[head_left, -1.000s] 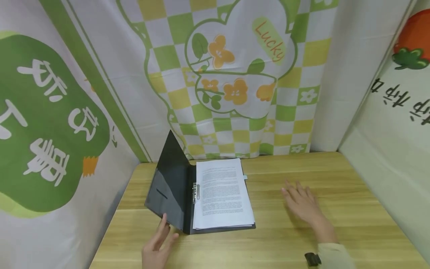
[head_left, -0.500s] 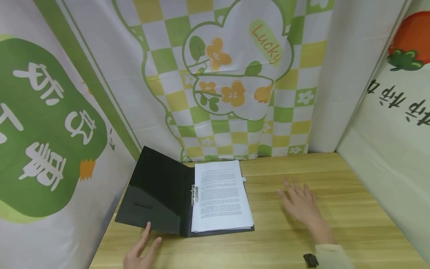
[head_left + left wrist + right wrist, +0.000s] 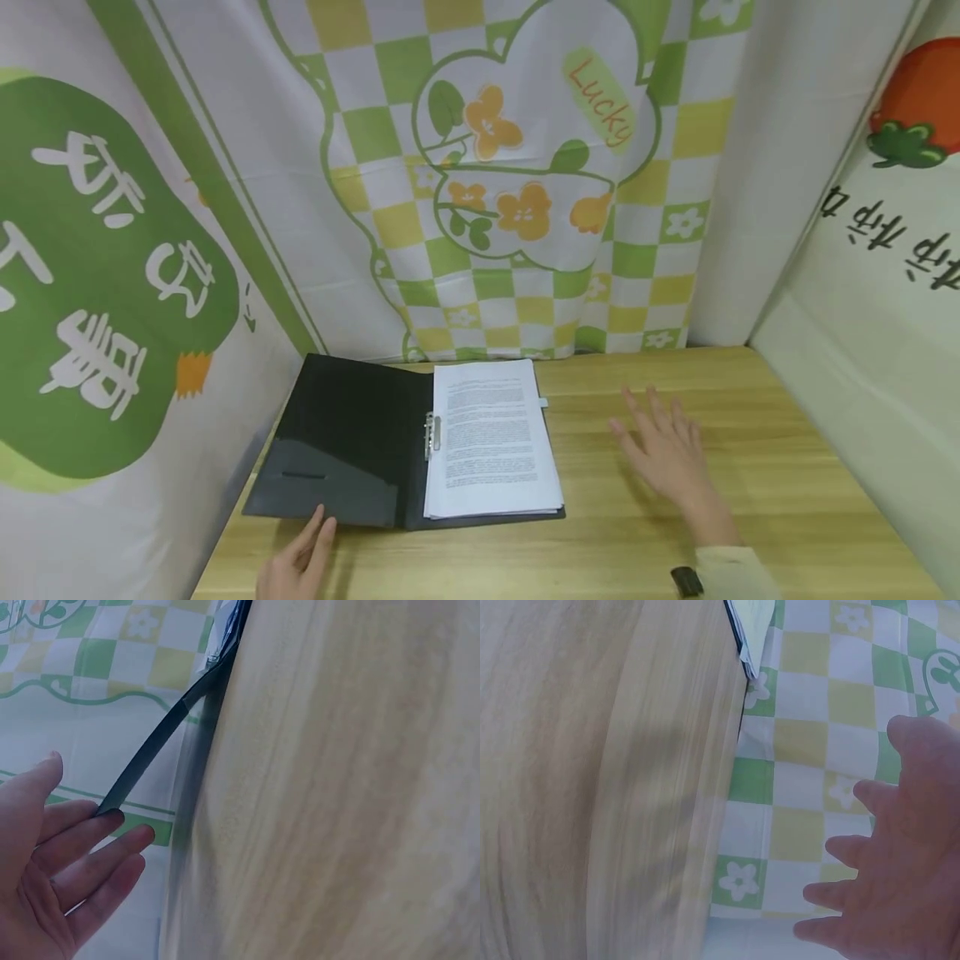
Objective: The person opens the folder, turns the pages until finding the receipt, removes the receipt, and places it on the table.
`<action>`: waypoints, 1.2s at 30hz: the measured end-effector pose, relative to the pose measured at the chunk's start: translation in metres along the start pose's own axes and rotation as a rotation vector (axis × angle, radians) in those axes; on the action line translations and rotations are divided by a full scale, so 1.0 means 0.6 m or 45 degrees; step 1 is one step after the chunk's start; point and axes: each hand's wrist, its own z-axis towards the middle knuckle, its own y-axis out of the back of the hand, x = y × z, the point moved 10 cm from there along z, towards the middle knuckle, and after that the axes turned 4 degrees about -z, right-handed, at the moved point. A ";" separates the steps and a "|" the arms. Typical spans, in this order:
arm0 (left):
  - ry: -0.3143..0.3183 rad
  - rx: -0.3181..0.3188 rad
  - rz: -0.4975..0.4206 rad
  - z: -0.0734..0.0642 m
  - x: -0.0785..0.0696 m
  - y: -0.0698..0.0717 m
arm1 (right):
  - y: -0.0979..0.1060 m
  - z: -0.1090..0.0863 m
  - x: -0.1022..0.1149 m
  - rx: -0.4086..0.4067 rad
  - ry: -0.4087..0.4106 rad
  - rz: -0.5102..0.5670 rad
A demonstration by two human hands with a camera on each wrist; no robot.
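Note:
A black clip folder [image 3: 345, 417] lies opened out, with its left cover tilted slightly above the table. Printed sheets [image 3: 491, 442] are stacked on its right side, beside a metal clip [image 3: 432, 435] near the spine. My left hand [image 3: 291, 560] is at the cover's near edge. In the left wrist view, the cover [image 3: 142, 766] slants down to the fingers of that hand [image 3: 64, 862], resting on them while the thumb stands apart. To the right of the folder, my right hand [image 3: 667, 454] hovers over the table with its fingers spread, holding nothing.
The wooden table [image 3: 615, 542] is bordered by a checkered curtain [image 3: 525, 308] at the back and printed cloth walls on both sides. A small pale tab [image 3: 543, 402] sticks out from the folder's right edge. A dark band [image 3: 686, 581] is at the right wrist.
The folder's left cover has swung down to the left from a steep angle to almost flat, with my left hand moving left and down along with it. My right hand has shifted slightly left.

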 end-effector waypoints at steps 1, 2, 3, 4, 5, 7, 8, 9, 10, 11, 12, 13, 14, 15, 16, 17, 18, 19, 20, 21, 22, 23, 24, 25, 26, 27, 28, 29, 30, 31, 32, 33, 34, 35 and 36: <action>0.008 0.013 0.012 0.001 0.005 -0.002 | 0.000 0.002 0.001 -0.001 -0.002 0.002; 0.017 0.028 0.025 0.002 0.009 -0.004 | 0.000 0.003 0.002 -0.004 -0.002 0.001; 0.017 0.036 0.031 0.003 0.013 -0.006 | 0.001 0.005 0.004 -0.008 -0.002 -0.001; 0.026 0.050 0.049 0.003 0.017 -0.008 | 0.001 0.006 0.005 -0.009 0.000 -0.005; 0.043 0.073 0.073 0.003 0.023 -0.011 | 0.000 0.007 0.007 -0.008 0.004 -0.011; 0.090 0.123 0.121 0.004 0.033 -0.017 | -0.002 0.007 0.010 -0.003 0.009 -0.020; 0.108 0.152 0.145 0.004 0.037 -0.021 | -0.004 0.007 0.012 -0.002 0.011 -0.023; 0.119 0.174 0.165 0.005 0.039 -0.023 | -0.005 0.006 0.013 0.000 0.012 -0.023; 0.129 0.195 0.186 0.005 0.041 -0.025 | -0.006 0.005 0.013 0.002 0.013 -0.023; 0.130 0.209 0.200 0.006 0.042 -0.027 | -0.007 0.005 0.014 0.000 0.014 -0.022; 0.126 0.216 0.209 0.007 0.042 -0.028 | -0.007 0.005 0.014 -0.001 0.015 -0.017; 0.115 0.219 0.220 0.008 0.041 -0.029 | -0.007 0.004 0.015 -0.002 0.017 -0.017; 0.112 0.223 0.235 0.010 0.041 -0.030 | -0.007 0.004 0.015 -0.003 0.019 -0.016; 0.108 0.231 0.250 0.012 0.042 -0.031 | -0.007 0.004 0.016 -0.002 0.020 -0.013; 0.108 0.236 0.267 0.013 0.042 -0.032 | -0.007 0.004 0.016 0.000 0.020 -0.012; 0.115 0.247 0.293 0.015 0.044 -0.034 | -0.007 0.003 0.016 0.003 0.019 -0.010; 0.118 0.258 0.316 0.018 0.045 -0.035 | -0.007 0.003 0.016 0.006 0.017 -0.006; 0.117 0.268 0.340 0.020 0.045 -0.037 | -0.007 0.003 0.015 0.010 0.012 -0.001; 0.118 0.276 0.360 0.022 0.046 -0.038 | -0.007 0.002 0.014 0.014 0.006 0.008; 0.109 0.286 0.376 0.024 0.046 -0.040 | -0.007 0.002 0.013 0.019 0.000 0.018; 0.101 0.293 0.390 0.025 0.046 -0.041 | -0.008 0.002 0.012 0.023 -0.007 0.026; 0.090 0.308 0.403 0.026 0.044 -0.043 | -0.008 0.001 0.011 0.026 -0.013 0.037; 0.075 0.329 0.416 0.027 0.042 -0.046 | -0.009 0.000 0.010 0.030 -0.018 0.046; 0.063 0.352 0.430 0.027 0.039 -0.049 | -0.010 -0.001 0.009 0.035 -0.024 0.053; 0.049 0.382 0.452 0.027 0.037 -0.053 | -0.012 -0.002 0.008 0.040 -0.030 0.060; 0.034 0.410 0.475 0.027 0.033 -0.057 | -0.014 -0.003 0.007 0.043 -0.034 0.061; 0.024 0.434 0.503 0.027 0.030 -0.060 | -0.016 -0.004 0.005 0.045 -0.038 0.060; 0.015 0.456 0.529 0.027 0.026 -0.063 | -0.018 -0.006 0.004 0.048 -0.042 0.061; 0.006 0.475 0.555 0.027 0.023 -0.065 | -0.020 -0.007 0.003 0.050 -0.045 0.058; 0.009 0.480 0.574 0.028 0.021 -0.065 | -0.021 -0.008 0.002 0.052 -0.049 0.059; 0.008 0.475 0.594 0.029 0.018 -0.064 | -0.022 -0.008 0.001 0.052 -0.053 0.059; 0.010 0.462 0.609 0.031 0.015 -0.063 | -0.023 -0.009 0.000 0.052 -0.056 0.058; 0.012 0.450 0.617 0.033 0.013 -0.061 | -0.024 -0.009 -0.001 0.052 -0.059 0.066; 0.012 0.437 0.621 0.035 0.010 -0.060 | -0.024 -0.009 -0.003 0.052 -0.060 0.073; 0.004 0.416 0.627 0.037 0.006 -0.058 | -0.024 -0.009 -0.005 0.051 -0.057 0.080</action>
